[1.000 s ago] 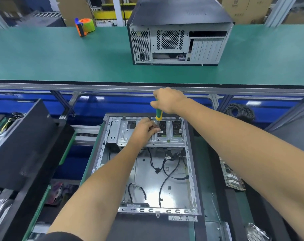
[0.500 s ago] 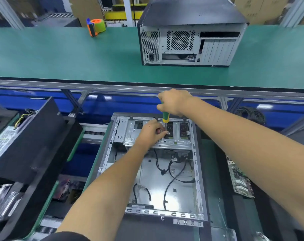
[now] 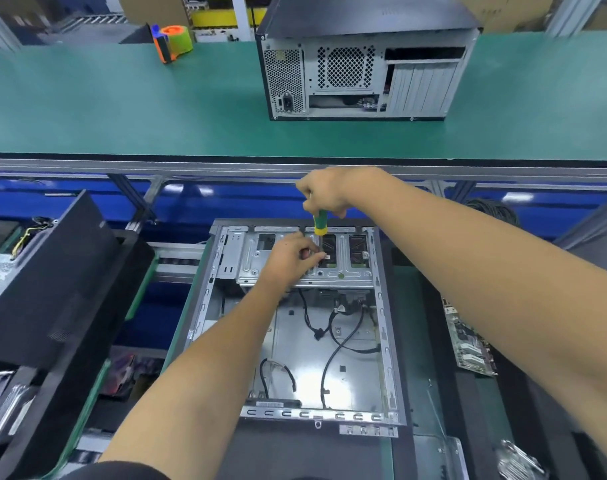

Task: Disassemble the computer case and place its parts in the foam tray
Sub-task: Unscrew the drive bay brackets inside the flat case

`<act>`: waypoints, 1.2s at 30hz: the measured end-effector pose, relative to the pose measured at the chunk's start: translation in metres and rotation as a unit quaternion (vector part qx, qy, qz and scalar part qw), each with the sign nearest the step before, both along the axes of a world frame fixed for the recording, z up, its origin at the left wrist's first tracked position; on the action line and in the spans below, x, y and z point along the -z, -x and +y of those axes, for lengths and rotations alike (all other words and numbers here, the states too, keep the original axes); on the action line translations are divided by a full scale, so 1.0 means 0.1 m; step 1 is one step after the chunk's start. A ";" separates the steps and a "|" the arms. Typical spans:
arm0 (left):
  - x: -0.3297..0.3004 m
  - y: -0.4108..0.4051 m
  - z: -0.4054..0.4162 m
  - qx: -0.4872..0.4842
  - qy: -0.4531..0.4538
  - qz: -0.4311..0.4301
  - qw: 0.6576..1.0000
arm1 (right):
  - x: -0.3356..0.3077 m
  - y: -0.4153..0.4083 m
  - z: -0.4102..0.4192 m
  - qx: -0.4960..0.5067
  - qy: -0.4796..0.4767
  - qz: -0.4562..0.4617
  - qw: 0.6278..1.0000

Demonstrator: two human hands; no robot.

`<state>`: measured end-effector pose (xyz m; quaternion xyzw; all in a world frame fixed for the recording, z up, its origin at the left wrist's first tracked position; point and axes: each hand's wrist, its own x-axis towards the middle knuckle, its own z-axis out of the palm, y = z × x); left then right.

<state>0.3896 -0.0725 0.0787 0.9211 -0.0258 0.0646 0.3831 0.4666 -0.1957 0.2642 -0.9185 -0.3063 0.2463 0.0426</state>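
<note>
— At the far end of the open case, what are the fingers doing?

— Those of the right hand [image 3: 330, 192] are curled tight round the top of a green-and-yellow screwdriver [image 3: 319, 224], held upright, tip down on the silver drive cage [image 3: 305, 268]. The left hand [image 3: 291, 261] rests on that cage, its fingers [image 3: 314, 259] bent in and pinched at the screwdriver's shaft, right by the tip.

— And the computer case itself?

— The computer case [image 3: 295, 327] lies flat with its side off, straight below the person, black cables [image 3: 333, 344] loose on its bare metal floor. Whatever it rests on is mostly hidden beneath it.

— Around it?

— Black foam tray [image 3: 56, 282] to the left, tilted, with parts in its slots. A circuit board [image 3: 468, 341] lies to the right.

— Further out?

— A long green table [image 3: 122, 105] runs across beyond the case, aluminium rail along its near edge. Another closed computer [image 3: 364, 64] stands on it, rear panel facing here, and an orange tape dispenser [image 3: 172, 41] sits near the far edge to the left. Cardboard boxes behind.
</note>
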 end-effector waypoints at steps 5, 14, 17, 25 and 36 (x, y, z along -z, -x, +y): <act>-0.02 -0.01 0.03 0.008 0.017 0.015 1.000 | -0.02 0.02 0.02 -0.062 0.001 -0.006 0.998; 0.02 -0.02 0.04 0.025 0.014 0.020 0.999 | 0.11 -0.07 -0.01 -0.045 -0.037 -0.049 0.997; 0.05 -0.02 0.04 0.032 0.009 0.013 0.999 | 0.11 -0.10 -0.06 -0.021 -0.051 -0.033 0.998; 0.08 -0.03 0.06 0.035 0.006 0.007 0.999 | 0.09 -0.12 -0.14 0.025 -0.037 -0.011 0.999; 0.10 -0.05 0.06 0.014 0.021 0.022 0.999 | 0.01 -0.06 -0.12 -0.124 0.022 -0.017 0.992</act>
